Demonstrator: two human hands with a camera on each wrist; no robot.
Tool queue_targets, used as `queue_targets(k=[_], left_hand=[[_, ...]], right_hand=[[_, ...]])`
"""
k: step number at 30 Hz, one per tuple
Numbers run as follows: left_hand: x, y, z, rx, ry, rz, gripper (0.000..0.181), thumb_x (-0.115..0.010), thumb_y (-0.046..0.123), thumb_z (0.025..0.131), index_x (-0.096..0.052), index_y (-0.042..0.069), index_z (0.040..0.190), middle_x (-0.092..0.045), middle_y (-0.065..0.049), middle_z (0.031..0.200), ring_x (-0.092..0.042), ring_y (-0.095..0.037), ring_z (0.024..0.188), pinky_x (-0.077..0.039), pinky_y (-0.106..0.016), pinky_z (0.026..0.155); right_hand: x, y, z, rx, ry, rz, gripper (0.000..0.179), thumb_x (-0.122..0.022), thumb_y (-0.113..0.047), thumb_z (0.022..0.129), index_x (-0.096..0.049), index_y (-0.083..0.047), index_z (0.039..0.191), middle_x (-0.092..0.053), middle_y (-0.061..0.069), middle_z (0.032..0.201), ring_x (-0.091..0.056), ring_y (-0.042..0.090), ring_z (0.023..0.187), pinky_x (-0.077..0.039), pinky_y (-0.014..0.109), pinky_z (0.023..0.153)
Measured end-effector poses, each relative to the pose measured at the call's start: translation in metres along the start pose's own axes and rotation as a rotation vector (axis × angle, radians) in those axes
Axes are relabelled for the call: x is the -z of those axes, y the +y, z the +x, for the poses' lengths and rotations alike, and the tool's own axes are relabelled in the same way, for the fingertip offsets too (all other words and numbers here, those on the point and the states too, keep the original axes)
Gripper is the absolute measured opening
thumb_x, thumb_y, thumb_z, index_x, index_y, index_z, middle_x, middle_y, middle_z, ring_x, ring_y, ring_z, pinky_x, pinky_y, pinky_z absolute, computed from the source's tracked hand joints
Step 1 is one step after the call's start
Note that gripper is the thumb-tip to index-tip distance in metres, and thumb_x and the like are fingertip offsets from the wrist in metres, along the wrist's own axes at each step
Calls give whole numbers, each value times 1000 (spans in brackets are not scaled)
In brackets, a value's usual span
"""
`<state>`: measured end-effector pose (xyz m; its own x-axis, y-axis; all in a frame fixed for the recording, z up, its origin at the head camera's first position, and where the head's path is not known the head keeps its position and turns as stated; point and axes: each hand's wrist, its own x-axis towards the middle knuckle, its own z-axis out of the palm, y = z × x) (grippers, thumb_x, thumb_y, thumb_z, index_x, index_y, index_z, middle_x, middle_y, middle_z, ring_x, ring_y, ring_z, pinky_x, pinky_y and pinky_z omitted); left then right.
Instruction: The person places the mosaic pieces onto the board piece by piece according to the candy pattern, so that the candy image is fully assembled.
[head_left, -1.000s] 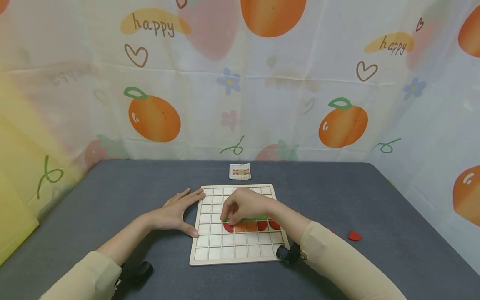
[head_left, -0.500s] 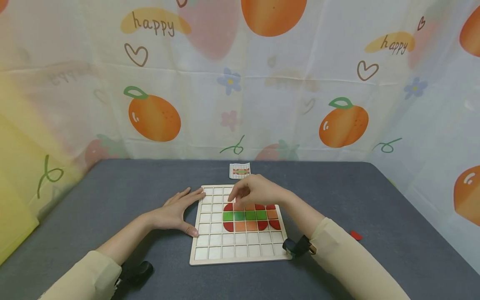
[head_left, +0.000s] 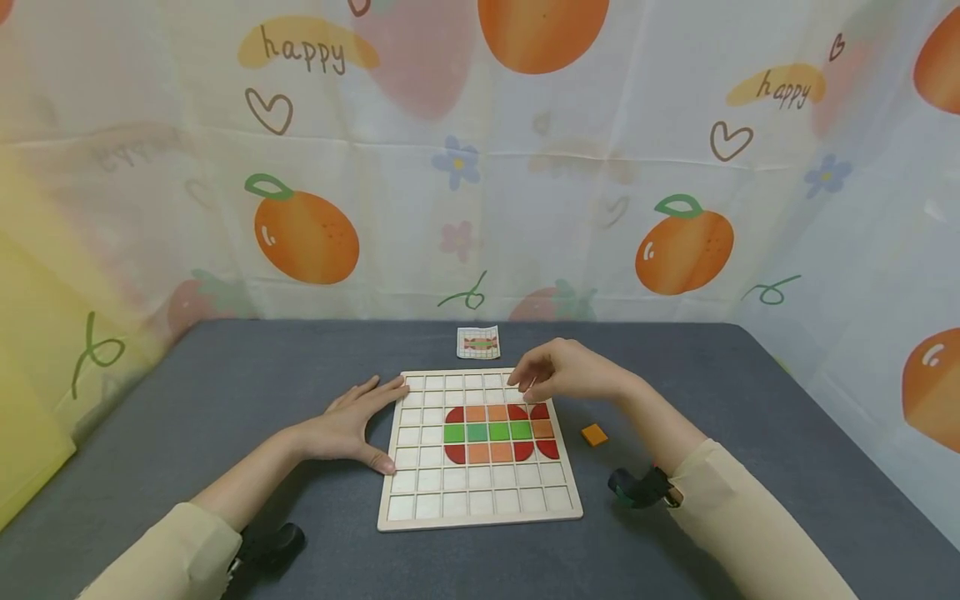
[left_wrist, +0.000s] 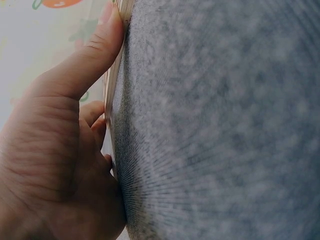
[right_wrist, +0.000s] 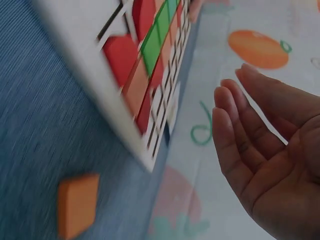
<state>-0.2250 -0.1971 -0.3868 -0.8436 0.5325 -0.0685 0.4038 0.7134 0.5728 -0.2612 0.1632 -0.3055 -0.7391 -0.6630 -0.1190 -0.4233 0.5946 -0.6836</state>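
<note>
A wooden grid board (head_left: 480, 525) lies flat on the table with red, orange, green and teal tiles (head_left: 498, 432) set in its middle rows. My left hand (head_left: 341, 433) spreads its thumb and fingers along the board's left side; the left wrist view shows the thumb (left_wrist: 92, 57) against the board edge. Over the board's far right corner hovers my right hand (head_left: 573, 371), fingers loosely bent and nothing between them. A loose orange tile (head_left: 595, 434) sits on the table just right of the board, also sharp-edged in the right wrist view.
Behind the board lies a small card (head_left: 477, 342) printed with a coloured grid pattern. The dark grey table (head_left: 300, 525) ends at a fruit-print curtain (head_left: 547, 208). Wrist-worn cameras (head_left: 641, 486) jut out below both forearms. A yellow surface (head_left: 30, 375) stands at far left.
My right hand has lifted off the tiles and moved right and away, uncovering them and the loose orange tile. The red piece at right is now mostly behind my arm. My left hand stays put.
</note>
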Motion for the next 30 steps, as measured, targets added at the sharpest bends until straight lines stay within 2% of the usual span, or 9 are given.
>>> queue_targets(k=[3, 7, 11, 17, 20, 25, 30], left_hand=[[0, -1, 0, 10, 0, -5, 114, -85, 53, 67, -27, 13, 157, -14, -11, 168, -1, -48, 153, -6, -76, 112], [0, -1, -2, 13, 2, -10, 114, -85, 52, 67, -27, 13, 157, -14, -11, 168, -1, -48, 153, -6, -76, 112], [1, -2, -2, 9, 2, -10, 114, -85, 52, 67, -28, 13, 157, -14, -12, 168, -2, -49, 152, -6, -76, 111], [0, -3, 1, 17, 1, -3, 114, -85, 54, 67, -27, 13, 157, -14, -11, 168, -2, -48, 153, -7, -76, 112], [-1, -4, 2, 15, 0, -3, 115, -85, 53, 67, -27, 12, 157, -14, -11, 168, -2, -48, 153, -7, -76, 112], [-1, -1, 2, 11, 0, -6, 115, -85, 53, 67, -28, 13, 157, -14, -12, 168, -2, -48, 153, -8, -76, 112], [0, 2, 0, 4, -2, -6, 114, -86, 52, 67, -28, 12, 157, -15, -12, 168, -2, -49, 152, -7, -76, 111]], right_hand=[[5, 11, -9, -28, 5, -19, 28, -72, -12, 88, -71, -7, 116, -73, 13, 105, -69, 12, 90, -56, 29, 80], [9, 28, -22, -59, -2, -43, 29, -73, -11, 87, -71, -7, 116, -73, 13, 107, -68, 13, 93, -57, 29, 81], [11, 45, -35, -101, -41, -43, 29, -75, -12, 86, -71, -7, 115, -74, 10, 108, -69, 14, 96, -57, 30, 84], [16, 67, -46, -127, -109, -14, 33, -78, -11, 83, -70, -3, 114, -73, 12, 110, -67, 16, 95, -55, 26, 83], [20, 74, -49, -143, -140, 13, 36, -79, -11, 81, -68, -1, 114, -71, 12, 110, -63, 18, 95, -53, 24, 81], [21, 78, -52, -171, -186, 63, 38, -81, -9, 80, -63, 1, 111, -62, 10, 100, -52, 18, 89, -48, 23, 77], [18, 77, -53, -150, -200, 48, 36, -81, -8, 79, -61, 0, 107, -54, 8, 91, -45, 17, 85, -43, 24, 72]])
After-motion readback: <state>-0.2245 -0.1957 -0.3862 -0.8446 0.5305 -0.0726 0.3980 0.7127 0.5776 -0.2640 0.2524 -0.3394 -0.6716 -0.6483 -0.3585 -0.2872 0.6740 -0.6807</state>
